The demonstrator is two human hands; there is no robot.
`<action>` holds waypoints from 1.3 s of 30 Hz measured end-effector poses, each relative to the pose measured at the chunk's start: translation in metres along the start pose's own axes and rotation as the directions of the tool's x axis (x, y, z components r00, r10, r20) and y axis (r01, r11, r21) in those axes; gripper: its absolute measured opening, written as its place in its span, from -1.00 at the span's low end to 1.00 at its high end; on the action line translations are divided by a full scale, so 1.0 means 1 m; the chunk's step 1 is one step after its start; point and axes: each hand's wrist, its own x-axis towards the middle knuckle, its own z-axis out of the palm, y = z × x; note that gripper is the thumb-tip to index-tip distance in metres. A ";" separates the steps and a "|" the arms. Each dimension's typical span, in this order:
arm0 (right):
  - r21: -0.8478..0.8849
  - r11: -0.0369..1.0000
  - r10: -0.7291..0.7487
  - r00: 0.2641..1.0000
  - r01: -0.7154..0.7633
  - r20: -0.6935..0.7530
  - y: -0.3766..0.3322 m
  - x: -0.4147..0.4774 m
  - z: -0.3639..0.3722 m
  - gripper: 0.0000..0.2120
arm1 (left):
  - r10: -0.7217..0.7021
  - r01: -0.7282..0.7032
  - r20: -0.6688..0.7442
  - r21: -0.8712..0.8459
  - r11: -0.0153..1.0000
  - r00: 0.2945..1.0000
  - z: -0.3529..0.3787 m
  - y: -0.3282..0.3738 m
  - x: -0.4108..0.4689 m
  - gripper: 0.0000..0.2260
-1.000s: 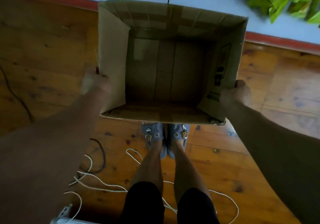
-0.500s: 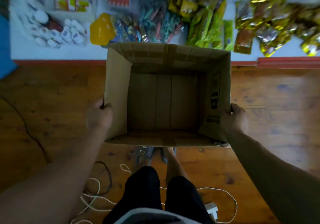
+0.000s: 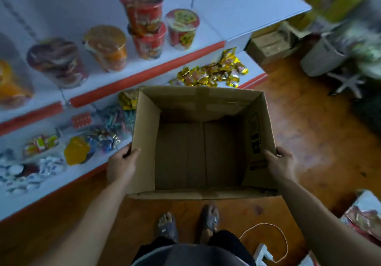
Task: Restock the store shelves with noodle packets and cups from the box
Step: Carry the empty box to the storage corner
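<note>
I hold an open brown cardboard box point(image 3: 144, 133) in front of me above the wooden floor; nothing shows inside it. My left hand point(image 3: 121, 165) grips its left wall and my right hand point(image 3: 278, 162) grips its right wall. On the upper white shelf point(image 3: 216, 28) at the left stand noodle cups: two red ones stacked point(image 3: 144, 18), a red-and-yellow one point(image 3: 182, 28), an orange one point(image 3: 106, 47) and a dark one point(image 3: 57, 61). Gold packets point(image 3: 212, 74) lie on the lower shelf behind the box.
The lower shelf point(image 3: 82, 171) carries small sweets, a yellow bag point(image 3: 76, 152) and white sachets. Cardboard boxes point(image 3: 270, 47) and a white bin point(image 3: 321, 57) stand at the far right. A white cable and power strip point(image 3: 263, 255) lie by my feet. Packets point(image 3: 365, 218) lie at the right edge.
The view has lifted and swung, bringing the upper shelf with the noodle cups into sight. The box has risen with both hands still gripping its sides.
</note>
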 end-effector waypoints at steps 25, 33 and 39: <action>0.325 0.942 0.186 0.934 -0.080 -0.306 0.132 0.164 -0.362 -0.67 | 0.313 -0.340 0.331 0.024 0.940 0.890 0.357 0.252 -0.185 -0.63; 0.341 0.928 0.277 0.893 -0.153 -0.355 0.129 0.292 -0.415 -0.63 | 0.325 -0.361 0.399 0.016 0.932 0.857 0.499 0.340 -0.174 -0.66; 0.353 0.923 0.293 0.873 -0.152 -0.390 0.103 0.408 -0.465 -0.65 | 0.295 -0.345 0.447 0.032 0.938 0.844 0.612 0.429 -0.158 -0.62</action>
